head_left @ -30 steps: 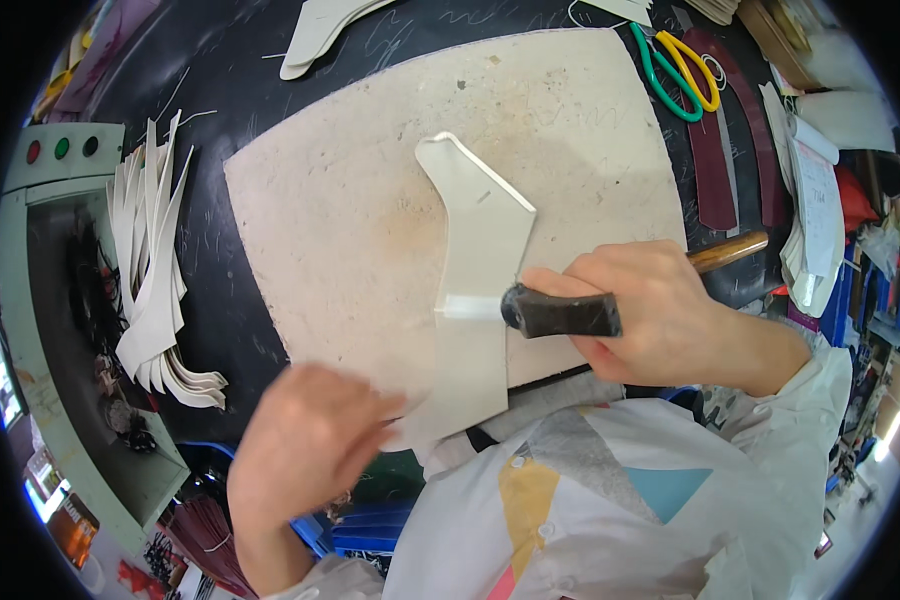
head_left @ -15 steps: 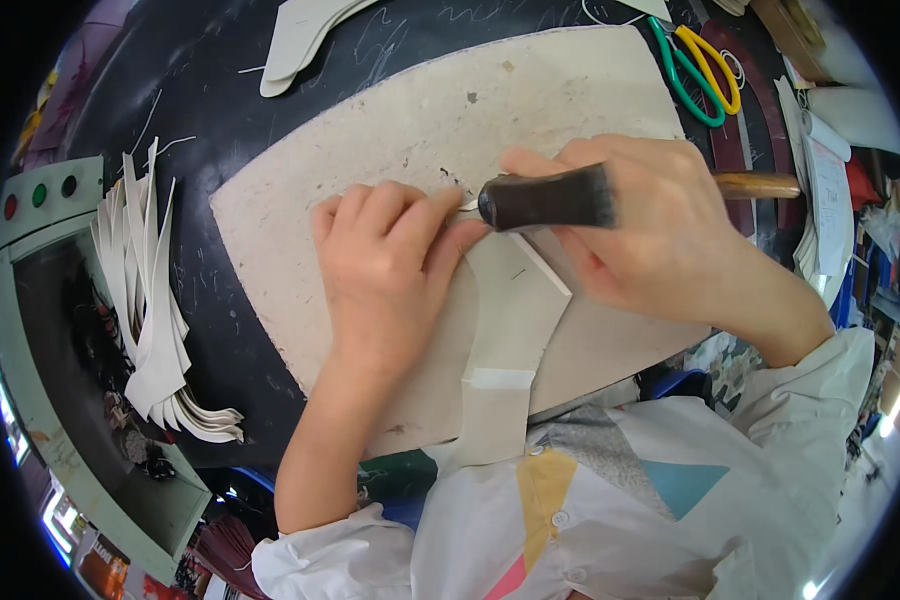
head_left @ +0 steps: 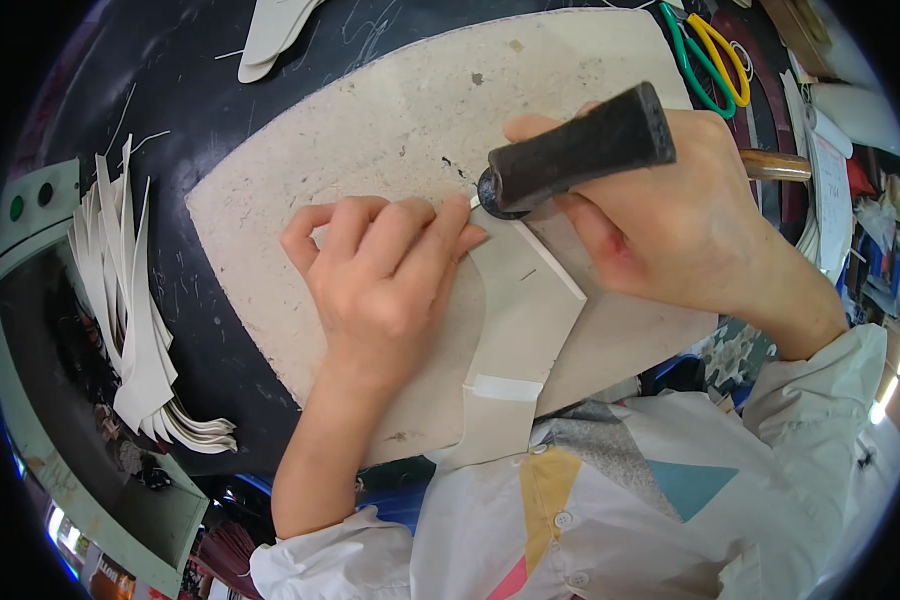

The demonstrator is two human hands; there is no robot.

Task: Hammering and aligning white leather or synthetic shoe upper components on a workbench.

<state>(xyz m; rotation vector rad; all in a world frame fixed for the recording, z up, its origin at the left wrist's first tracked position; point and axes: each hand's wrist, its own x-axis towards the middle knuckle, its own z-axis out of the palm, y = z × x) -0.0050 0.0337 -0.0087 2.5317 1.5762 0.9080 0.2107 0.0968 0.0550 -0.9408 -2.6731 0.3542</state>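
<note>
Left hand flat, palm down, fingers together pointing up-right. Right hand fisted, wrist bent, forearm from lower right.

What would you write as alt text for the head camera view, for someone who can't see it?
A left hand presses a pale cut leather piece flat on a beige stone slab while the right hand holds a dark-headed hammer at its edge. A stack of pale cut pieces lies at the left, green and yellow scissors at top right.

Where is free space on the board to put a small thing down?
The board is bare above the left hand, up to its far edge. Crowded: around the hammer and the pale piece; scissors lie far right.
</note>
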